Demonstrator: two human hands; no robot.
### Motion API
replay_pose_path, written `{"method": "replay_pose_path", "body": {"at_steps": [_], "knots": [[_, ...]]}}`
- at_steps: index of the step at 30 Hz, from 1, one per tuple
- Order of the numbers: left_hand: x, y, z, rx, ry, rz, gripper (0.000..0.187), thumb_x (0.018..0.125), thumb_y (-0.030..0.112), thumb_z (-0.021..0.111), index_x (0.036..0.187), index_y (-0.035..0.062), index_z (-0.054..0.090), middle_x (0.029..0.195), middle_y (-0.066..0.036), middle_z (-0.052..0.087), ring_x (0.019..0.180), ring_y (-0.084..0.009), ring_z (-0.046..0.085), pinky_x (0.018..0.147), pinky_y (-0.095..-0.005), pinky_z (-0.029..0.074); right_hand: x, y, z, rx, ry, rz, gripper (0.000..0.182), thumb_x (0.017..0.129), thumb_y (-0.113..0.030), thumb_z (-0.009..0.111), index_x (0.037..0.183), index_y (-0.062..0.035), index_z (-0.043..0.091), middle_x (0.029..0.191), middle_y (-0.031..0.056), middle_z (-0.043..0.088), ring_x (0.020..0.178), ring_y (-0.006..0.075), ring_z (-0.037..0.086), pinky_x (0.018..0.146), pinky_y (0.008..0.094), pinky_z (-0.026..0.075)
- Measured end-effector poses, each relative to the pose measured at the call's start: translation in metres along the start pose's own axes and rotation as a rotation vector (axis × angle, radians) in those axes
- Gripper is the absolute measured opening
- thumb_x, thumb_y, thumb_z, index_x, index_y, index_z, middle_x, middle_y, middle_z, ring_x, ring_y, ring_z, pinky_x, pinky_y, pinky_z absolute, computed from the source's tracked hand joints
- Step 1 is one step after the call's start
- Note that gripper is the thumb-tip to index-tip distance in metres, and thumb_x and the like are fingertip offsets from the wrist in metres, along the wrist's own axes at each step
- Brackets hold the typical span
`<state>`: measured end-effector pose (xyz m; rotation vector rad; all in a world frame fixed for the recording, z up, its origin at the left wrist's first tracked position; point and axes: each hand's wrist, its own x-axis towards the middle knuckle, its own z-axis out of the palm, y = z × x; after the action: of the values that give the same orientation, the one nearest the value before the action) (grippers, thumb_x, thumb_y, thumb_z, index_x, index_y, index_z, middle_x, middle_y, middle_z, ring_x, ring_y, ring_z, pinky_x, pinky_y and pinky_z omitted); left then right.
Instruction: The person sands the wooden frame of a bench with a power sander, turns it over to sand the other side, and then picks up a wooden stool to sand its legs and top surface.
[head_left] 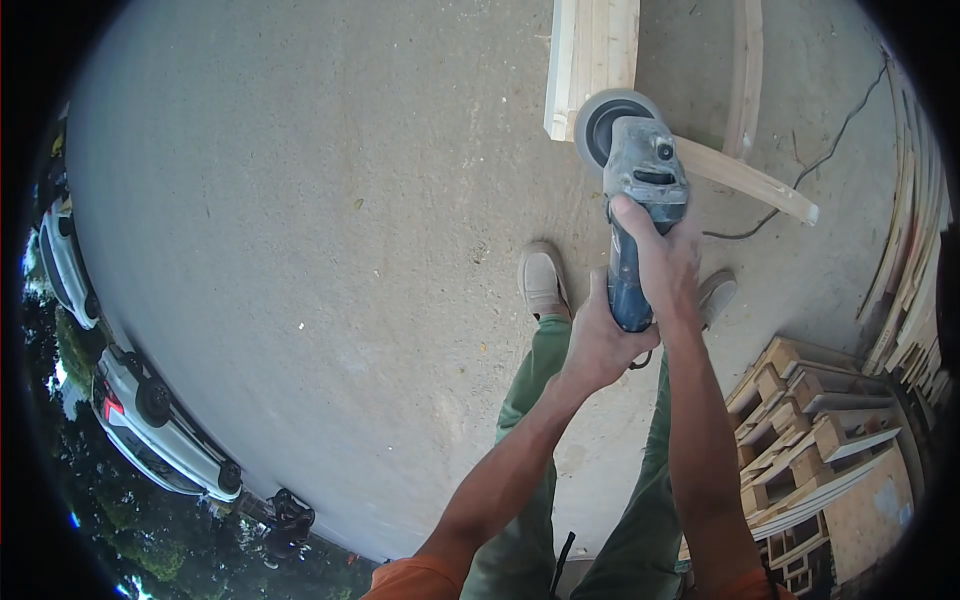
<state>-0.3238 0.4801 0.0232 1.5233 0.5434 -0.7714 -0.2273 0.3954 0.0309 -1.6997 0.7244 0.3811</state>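
Note:
A blue, dust-covered angle grinder (645, 165) is held in front of me by both hands. My left hand (603, 338) is closed round the rear end of its body. Higher up, near the gear head, my right hand (665, 262) wraps the body, thumb laid along the top. The round grinding disc (608, 122) overlaps the near end of a pale wooden beam (605, 50) in this view. From beside the disc, a wooden strip (755, 182) reaches out to the right.
Another wooden plank (744, 75) lies farther right. A dark cable (835, 140) crosses the concrete ground (350, 250). Wooden pallets (800, 440) are stacked at lower right, with long boards (905, 240) beyond. My shoes (542, 280) stand below the grinder. Parked cars (165, 425) line the left.

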Motion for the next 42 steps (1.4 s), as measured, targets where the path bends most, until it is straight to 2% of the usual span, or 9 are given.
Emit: {"method": "replay_pose_path", "body": {"at_steps": [4,7,10,13,18,23,33,37,42], "knots": [[0.003,-0.001,-0.014,-0.128,-0.01,0.043,0.065,0.068,0.018,0.083,0.113,0.001,0.039,0.096,-0.02,0.064,0.088,-0.03,0.068,0.076,-0.0405,0.053,0.004,0.006,0.018,-0.141,0.019,-0.154,0.08,0.076,-0.043,0.081,0.131,0.0052,0.049,0.112,0.0193,0.065,0.098,0.0282,0.067,0.085,0.0397,0.053],[-0.002,0.001,-0.009,-0.087,-0.041,0.021,0.065,0.067,0.016,0.082,0.114,0.0015,0.04,0.096,-0.02,0.065,0.087,-0.0306,0.068,0.076,-0.0408,0.053,-0.001,0.005,0.0,-0.083,0.067,-0.047,0.079,0.076,-0.043,0.081,0.131,0.0052,0.05,0.112,0.0193,0.066,0.098,0.0276,0.067,0.085,0.0392,0.053],[0.0,0.009,0.001,0.06,-0.166,-0.153,0.074,0.069,0.021,0.089,0.123,0.0039,0.041,0.116,-0.011,0.057,0.102,-0.019,0.059,0.083,-0.0357,0.052,0.0,0.005,-0.01,-0.003,0.076,-0.023,0.077,0.076,-0.042,0.081,0.129,0.0054,0.051,0.109,0.0184,0.067,0.094,0.0265,0.068,0.083,0.0379,0.054],[0.005,0.006,0.0,-0.075,-0.039,0.032,0.073,0.069,0.017,0.083,0.124,0.001,0.039,0.102,-0.019,0.064,0.09,-0.027,0.066,0.078,-0.0395,0.054,0.007,-0.005,-0.002,-0.071,0.047,0.003,0.078,0.076,-0.042,0.081,0.13,0.0051,0.05,0.109,0.0189,0.066,0.092,0.0283,0.069,0.083,0.0389,0.055],[0.008,0.0,-0.009,-0.22,-0.043,0.099,0.073,0.069,0.02,0.086,0.122,0.0011,0.04,0.108,-0.015,0.062,0.097,-0.0218,0.064,0.082,-0.0365,0.053,0.006,-0.004,0.01,-0.109,-0.051,-0.102,0.084,0.077,-0.044,0.081,0.134,0.0044,0.044,0.11,0.0226,0.065,0.096,0.033,0.069,0.084,0.0415,0.055],[-0.002,0.0,0.007,-0.04,-0.122,0.004,0.071,0.069,0.019,0.085,0.121,0.0011,0.041,0.108,-0.015,0.062,0.093,-0.0205,0.064,0.077,-0.0349,0.054,-0.003,0.013,-0.019,-0.018,0.058,-0.062,0.084,0.077,-0.044,0.082,0.133,0.0054,0.043,0.112,0.0236,0.064,0.096,0.0315,0.069,0.084,0.0408,0.056],[-0.006,-0.01,0.011,-0.224,-0.121,-0.007,0.081,0.07,0.021,0.09,0.129,0.0029,0.038,0.111,-0.011,0.059,0.099,-0.0174,0.062,0.08,-0.0332,0.054,-0.005,0.017,-0.019,-0.013,-0.009,-0.12,0.089,0.078,-0.043,0.08,0.137,0.0061,0.035,0.113,0.0254,0.063,0.098,0.0343,0.07,0.084,0.0428,0.059],[-0.007,-0.005,0.014,-0.209,-0.072,-0.035,0.079,0.071,0.02,0.089,0.129,0.0027,0.038,0.113,-0.011,0.059,0.099,-0.0178,0.061,0.079,-0.0329,0.055,-0.006,0.001,-0.02,0.015,-0.019,0.012,0.08,0.076,-0.035,0.082,0.136,0.0038,0.046,0.116,0.0184,0.065,0.104,0.0281,0.066,0.091,0.0384,0.052],[-0.006,0.013,-0.031,-0.367,-0.09,-0.104,0.088,0.069,0.013,0.09,0.14,0.0016,0.039,0.126,-0.009,0.058,0.112,-0.0165,0.057,0.091,-0.0338,0.051,-0.001,0.002,0.032,-0.143,-0.175,-0.1,0.088,0.079,-0.045,0.08,0.135,0.0087,0.038,0.106,0.0251,0.064,0.092,0.0347,0.07,0.077,0.0427,0.058]]}}
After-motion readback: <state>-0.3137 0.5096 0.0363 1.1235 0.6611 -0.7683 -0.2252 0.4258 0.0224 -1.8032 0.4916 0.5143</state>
